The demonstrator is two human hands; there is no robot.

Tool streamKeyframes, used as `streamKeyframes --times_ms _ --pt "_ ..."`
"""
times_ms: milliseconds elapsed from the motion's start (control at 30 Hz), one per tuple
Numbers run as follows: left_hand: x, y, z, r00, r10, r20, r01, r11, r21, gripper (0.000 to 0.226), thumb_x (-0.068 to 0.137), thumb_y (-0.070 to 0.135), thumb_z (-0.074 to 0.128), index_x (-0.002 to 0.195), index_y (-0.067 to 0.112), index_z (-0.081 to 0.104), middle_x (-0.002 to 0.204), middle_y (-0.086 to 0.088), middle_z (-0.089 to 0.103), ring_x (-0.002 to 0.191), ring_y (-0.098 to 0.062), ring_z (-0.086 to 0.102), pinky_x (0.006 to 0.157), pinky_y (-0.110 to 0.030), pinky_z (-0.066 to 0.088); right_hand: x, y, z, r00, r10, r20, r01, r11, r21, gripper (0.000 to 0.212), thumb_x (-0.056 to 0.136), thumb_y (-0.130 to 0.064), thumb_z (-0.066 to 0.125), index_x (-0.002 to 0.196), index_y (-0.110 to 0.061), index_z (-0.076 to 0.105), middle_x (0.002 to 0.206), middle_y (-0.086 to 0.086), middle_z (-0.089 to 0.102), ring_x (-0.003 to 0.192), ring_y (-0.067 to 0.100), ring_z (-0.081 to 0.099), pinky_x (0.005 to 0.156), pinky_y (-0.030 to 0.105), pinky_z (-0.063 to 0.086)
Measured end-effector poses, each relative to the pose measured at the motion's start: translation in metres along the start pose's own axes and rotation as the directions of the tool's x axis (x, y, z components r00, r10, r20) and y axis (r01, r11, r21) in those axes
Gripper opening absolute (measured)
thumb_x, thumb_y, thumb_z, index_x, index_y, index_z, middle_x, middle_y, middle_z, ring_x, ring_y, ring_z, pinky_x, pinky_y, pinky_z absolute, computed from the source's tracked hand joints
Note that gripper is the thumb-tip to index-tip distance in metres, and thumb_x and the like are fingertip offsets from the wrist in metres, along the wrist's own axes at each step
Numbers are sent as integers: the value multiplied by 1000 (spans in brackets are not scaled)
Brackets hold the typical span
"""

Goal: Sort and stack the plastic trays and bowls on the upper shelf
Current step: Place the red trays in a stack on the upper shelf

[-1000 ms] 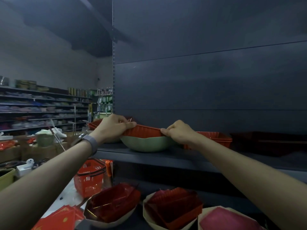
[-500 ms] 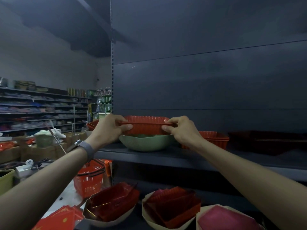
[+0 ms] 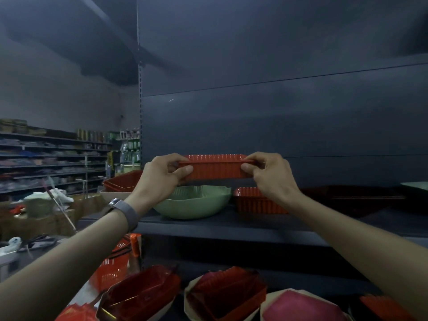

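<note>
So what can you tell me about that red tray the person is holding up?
The red tray is a shallow rectangle of shiny, thin-looking plastic with ribbed sides and a flat rim. It is held level in the air, long side toward the camera, above the green bowl on the upper shelf, and it touches neither. The left hand pinches its left end and the right hand its right end. It looks empty, though its inside is mostly hidden.

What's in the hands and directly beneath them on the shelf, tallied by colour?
Red trays: 2, the held red tray and the shelf red tray
Green bowls: 1, the green bowl
Total: 3
Left red stack not counted.
</note>
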State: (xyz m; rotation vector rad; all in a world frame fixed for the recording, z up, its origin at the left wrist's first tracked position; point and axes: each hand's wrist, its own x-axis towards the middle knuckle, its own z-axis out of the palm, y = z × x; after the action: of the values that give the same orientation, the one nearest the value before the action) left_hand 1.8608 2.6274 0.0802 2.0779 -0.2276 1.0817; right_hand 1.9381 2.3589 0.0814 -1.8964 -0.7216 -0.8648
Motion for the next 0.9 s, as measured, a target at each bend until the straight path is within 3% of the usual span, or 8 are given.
streamKeyframes --times_ms 67,167,200,300,400,567,733,900 --pt "2 11 16 1000 16 17 -16 999 -28 9 98 22 73 104 28 76 81 1 78 72 -15 76 70 -30 63 0 7 -15 1000 9 -22 -9 999 -42 7 97 -30 75 101 -27 79 85 -16 77 87 1 72 91 34 59" --pt "8 23 44 999 20 39 -18 999 -33 13 101 17 68 109 25 74 77 -3 76 65 -13 73 71 -38 64 -2 23 -37 998 16 -57 -21 995 -101 5 98 -32 74 96 -29 77 80 -17 76 82 1 72 89 37 60" --pt "10 25 54 998 30 51 -29 999 -20 12 102 17 68 110 25 73 75 -3 74 61 -8 71 67 -34 62 -3 29 -43 998 24 -63 -32 992 -125 5 98 -33 74 95 -30 77 79 -16 76 81 1 72 88 38 60" --pt "14 31 83 993 67 95 -70 997 22 9 102 19 67 109 23 72 71 -2 71 47 4 59 52 -7 42 -5 49 -61 995 56 -78 -69 981 -183 5 96 -36 74 94 -34 75 78 -17 75 81 5 72 84 42 61" --pt "17 33 106 987 92 129 -100 993 61 7 101 21 68 100 27 73 75 5 74 55 5 64 58 -4 41 -7 63 -76 991 101 -91 -122 955 -270 9 96 -45 71 100 -37 74 84 -16 75 90 14 71 87 46 59" --pt "25 26 130 978 69 197 -97 986 132 11 99 27 69 90 31 74 78 7 77 76 0 70 66 -7 44 -7 88 -83 992 113 -63 -126 954 -271 5 96 -37 73 94 -33 75 78 -13 74 79 10 71 80 42 60" --pt "39 17 140 968 1 250 -64 968 243 11 98 29 69 89 29 75 83 4 77 88 -17 71 85 -32 55 1 102 -75 992 125 -8 -123 957 -262 11 97 -29 75 86 -30 73 75 -12 72 73 5 69 71 27 53" --pt "47 10 141 955 -36 295 -75 931 357 11 97 29 71 98 22 79 92 -1 77 95 -24 70 90 -37 56 2 110 -63 987 159 22 -147 946 -288 9 97 -35 74 89 -31 74 87 -9 73 88 13 68 81 33 55"
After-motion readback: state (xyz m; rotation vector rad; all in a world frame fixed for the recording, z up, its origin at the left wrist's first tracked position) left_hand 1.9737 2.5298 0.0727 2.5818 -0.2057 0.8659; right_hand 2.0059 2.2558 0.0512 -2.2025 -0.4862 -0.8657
